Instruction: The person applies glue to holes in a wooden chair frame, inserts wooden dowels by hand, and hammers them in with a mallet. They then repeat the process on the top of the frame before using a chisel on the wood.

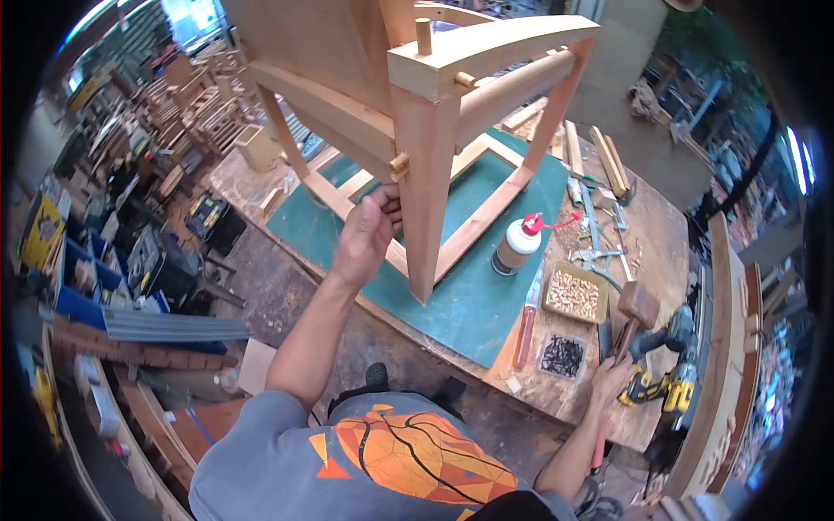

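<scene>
A wooden chair frame (422, 200) stands on a green mat (460, 321), one leg corner towards me. Dowel pegs stick out of it: an upright peg (423, 36) on top and a short peg (399, 162) at the side of the leg. My left hand (369, 234) is closed against that leg just below the side peg; its fingertips are partly hidden, and I cannot make out what is in them. At the bench's right side, my right hand (612, 380) is closed round the handle of a wooden mallet (638, 306), whose head points away from me.
A glue bottle (516, 247) with a red cap stands on the mat. Beside it lie a chisel (525, 334), a tub of dowels (575, 293), a box of dark screws (562, 356) and clamps (594, 227). Yellow-black cordless drills (679, 391) sit at the right edge.
</scene>
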A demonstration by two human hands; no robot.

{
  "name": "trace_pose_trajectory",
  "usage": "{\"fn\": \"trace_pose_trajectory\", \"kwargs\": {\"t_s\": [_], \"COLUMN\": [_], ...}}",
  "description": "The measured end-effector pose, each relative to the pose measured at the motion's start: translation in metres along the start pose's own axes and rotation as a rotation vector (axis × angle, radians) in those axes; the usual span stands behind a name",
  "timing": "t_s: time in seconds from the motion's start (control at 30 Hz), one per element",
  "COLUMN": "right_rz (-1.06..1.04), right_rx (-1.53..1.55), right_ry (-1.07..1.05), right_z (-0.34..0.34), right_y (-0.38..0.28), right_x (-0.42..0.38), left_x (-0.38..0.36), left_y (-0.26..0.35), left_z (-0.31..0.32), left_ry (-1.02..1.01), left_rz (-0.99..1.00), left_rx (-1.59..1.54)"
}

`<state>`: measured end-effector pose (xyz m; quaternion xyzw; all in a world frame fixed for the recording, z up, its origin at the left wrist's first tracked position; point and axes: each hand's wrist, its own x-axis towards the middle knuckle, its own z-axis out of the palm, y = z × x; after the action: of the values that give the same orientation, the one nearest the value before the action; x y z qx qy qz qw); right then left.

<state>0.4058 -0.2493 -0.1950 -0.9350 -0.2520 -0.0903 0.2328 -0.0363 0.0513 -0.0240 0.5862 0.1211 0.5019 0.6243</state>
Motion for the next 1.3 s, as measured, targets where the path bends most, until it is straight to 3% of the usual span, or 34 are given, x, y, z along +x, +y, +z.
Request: {"fn": "trace_pose_trajectory", "kwargs": {"t_s": [0.07,0.2,0.27,0.33,0.4,0.43,0.47,0.5,0.57,0.63,0.67,0.73,0.87,0.97,1.0,1.03,1.07,1.1,1.13,1.23,1.3], "right_rz": [-0.032,-0.028,-0.011,0.043,-0.069,-0.237,-0.358,-0.322,-0.671,-0.813,-0.826,-0.911,-1.023,-1.085,-1.175,-1.185,-1.181,-1.163,-1.155,-0.838,-0.75], "right_rx": [0.088,0.23,0.76,1.242,1.449,1.58,1.533,1.539,1.525,1.611,1.638,1.672,1.586,1.522,1.173,1.187,1.308,1.422,1.427,1.673,1.741], "right_ry": [0.195,0.332,0.342,0.109,0.138,0.037,0.016,-0.042,-0.11,-0.113,-0.137,0.039,-0.093,-0.089,0.068,0.052,0.17,0.291,0.282,-0.298,-0.286], "right_z": [-0.001,-0.046,-0.061,-0.075,-0.081,-0.075,-0.066,-0.064,-0.037,-0.024,-0.016,-0.002,-0.006,0.007,0.005,0.006,0.006,0.007,0.009,0.016,0.021], "right_y": [-0.003,-0.071,-0.113,-0.163,-0.23,-0.247,-0.263,-0.285,-0.305,-0.324,-0.329,-0.341,-0.346,-0.329,-0.324,-0.336,-0.355,-0.362,-0.354,-0.328,-0.334], "right_x": [-0.012,-0.047,-0.068,-0.099,-0.12,-0.126,-0.13,-0.138,-0.134,-0.129,-0.123,-0.11,-0.086,-0.083,-0.08,-0.075,-0.068,-0.065,-0.067,-0.073,-0.084], "left_x": [0.005,0.008,0.007,0.013,0.016,0.016,0.016,0.016,0.016,0.014,0.012,0.01,0.007,0.005,0.009,0.01,0.009,0.01,0.01,0.008,0.01], "left_y": [0.006,0.014,0.012,0.007,0.002,0.004,0.008,0.011,0.012,0.01,0.009,0.002,-0.005,-0.011,-0.011,-0.012,-0.011,-0.009,-0.007,-0.01,-0.008], "left_z": [0.0,0.004,0.003,0.0,-0.003,0.0,0.007,0.012,0.017,0.021,0.024,0.022,0.031,0.039,0.045,0.05,0.05,0.049,0.049,0.044,0.049], "left_ry": [-0.032,-0.025,-0.029,-0.014,-0.018,-0.018,0.008,0.036,0.038,0.06,0.096,0.162,0.19,0.325,0.398,0.469,0.487,0.442,0.39,0.328,0.373], "left_rz": [-0.023,-0.045,-0.071,-0.089,-0.145,-0.141,-0.112,-0.081,-0.054,-0.028,-0.045,-0.079,-0.077,-0.059,-0.032,-0.009,-0.013,-0.018,-0.02,0.013,0.025], "left_rx": [0.005,0.068,0.081,0.106,0.336,0.346,0.322,0.302,0.305,0.312,0.31,0.319,0.235,0.239,0.246,0.25,0.255,0.201,0.147,0.127,0.167]}}
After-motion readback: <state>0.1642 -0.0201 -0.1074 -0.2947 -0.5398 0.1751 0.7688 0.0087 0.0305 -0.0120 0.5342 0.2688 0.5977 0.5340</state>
